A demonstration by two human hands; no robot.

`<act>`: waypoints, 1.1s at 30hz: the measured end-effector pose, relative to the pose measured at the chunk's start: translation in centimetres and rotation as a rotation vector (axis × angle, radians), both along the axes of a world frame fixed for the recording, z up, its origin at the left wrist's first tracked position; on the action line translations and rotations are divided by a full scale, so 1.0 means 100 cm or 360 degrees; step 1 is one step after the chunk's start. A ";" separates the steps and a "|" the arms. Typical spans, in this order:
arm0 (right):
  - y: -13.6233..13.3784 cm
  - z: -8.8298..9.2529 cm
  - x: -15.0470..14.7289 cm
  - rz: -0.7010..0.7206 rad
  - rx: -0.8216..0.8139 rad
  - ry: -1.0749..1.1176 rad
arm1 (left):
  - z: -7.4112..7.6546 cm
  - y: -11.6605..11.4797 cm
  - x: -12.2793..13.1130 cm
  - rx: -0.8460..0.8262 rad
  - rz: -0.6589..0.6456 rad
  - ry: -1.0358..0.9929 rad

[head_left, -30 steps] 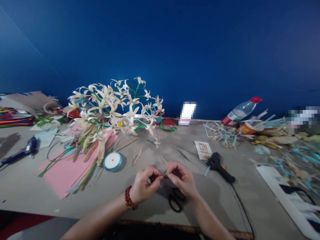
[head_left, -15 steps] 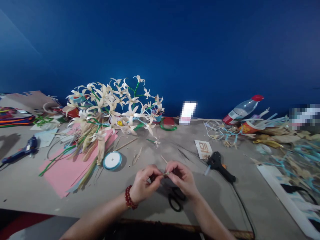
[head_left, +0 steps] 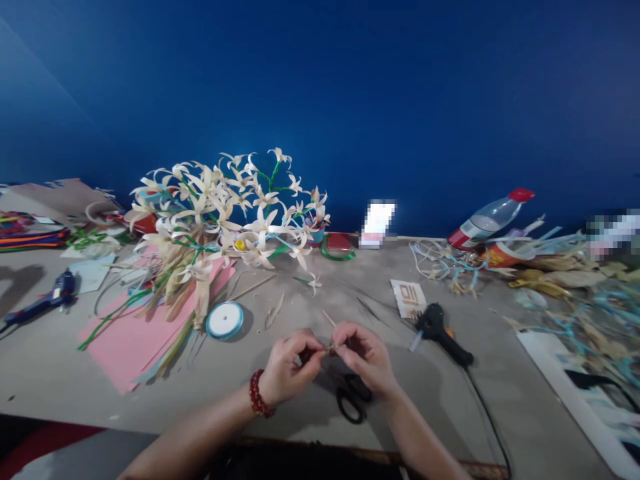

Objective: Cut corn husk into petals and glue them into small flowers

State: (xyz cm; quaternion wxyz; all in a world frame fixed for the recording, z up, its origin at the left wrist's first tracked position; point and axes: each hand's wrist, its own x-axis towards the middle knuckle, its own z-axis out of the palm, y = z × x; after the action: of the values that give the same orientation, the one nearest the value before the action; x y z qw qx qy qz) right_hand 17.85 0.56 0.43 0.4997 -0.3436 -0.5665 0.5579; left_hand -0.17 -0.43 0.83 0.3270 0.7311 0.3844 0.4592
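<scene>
Bench [head_left: 175, 407], grey, spreads before the person I'm watching, white flowers [head_left: 265, 230] massed toward its back. The left hand [head_left: 290, 367] and right hand [head_left: 367, 357] nearly touch above it. Black scissors [head_left: 353, 421] lie just beneath them. Between the two hands, pinched by both, is a tiny piece [head_left: 331, 348], too small to make out. I'd judge light, steady pinches, kept close together, best against bending or slipping.

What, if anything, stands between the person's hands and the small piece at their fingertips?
Nothing visible: the left hand and the right hand both pinch the small piece directly. Black scissor handles lie on the table nearer the person, not in between.
</scene>
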 end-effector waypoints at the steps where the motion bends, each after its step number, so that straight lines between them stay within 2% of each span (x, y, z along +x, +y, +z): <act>1: 0.000 0.000 0.000 0.0001 0.0008 -0.0009 | -0.001 0.000 0.000 -0.0002 0.0000 -0.0001; 8: 0.000 0.004 0.002 -0.0030 0.0025 -0.0135 | -0.004 -0.002 -0.001 -0.0039 0.0031 -0.0003; 16: -0.002 0.002 0.006 -0.0145 -0.0191 -0.0091 | -0.006 -0.001 -0.001 -0.0031 0.0087 -0.0101; 23: -0.002 -0.002 0.019 -0.0304 0.0105 0.0200 | -0.002 0.000 -0.001 0.0007 0.0079 -0.0208; 26: -0.005 -0.001 0.021 -0.0319 0.0054 0.0121 | -0.002 -0.002 -0.002 -0.0025 0.0071 -0.0235; 29: -0.007 -0.002 0.018 -0.0336 -0.0111 0.0039 | -0.006 -0.003 -0.002 -0.0291 0.0034 -0.0357; 33: -0.008 -0.007 0.013 -0.0394 -0.0257 0.0006 | -0.009 0.003 0.002 -0.1069 -0.0185 -0.0941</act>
State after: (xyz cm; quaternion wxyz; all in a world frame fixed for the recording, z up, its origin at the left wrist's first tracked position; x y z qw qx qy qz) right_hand 19.16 -0.27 -0.23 0.5365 -0.4487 -0.4722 0.5365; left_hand 0.06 -0.09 -0.08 0.6671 0.4423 0.3605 0.4790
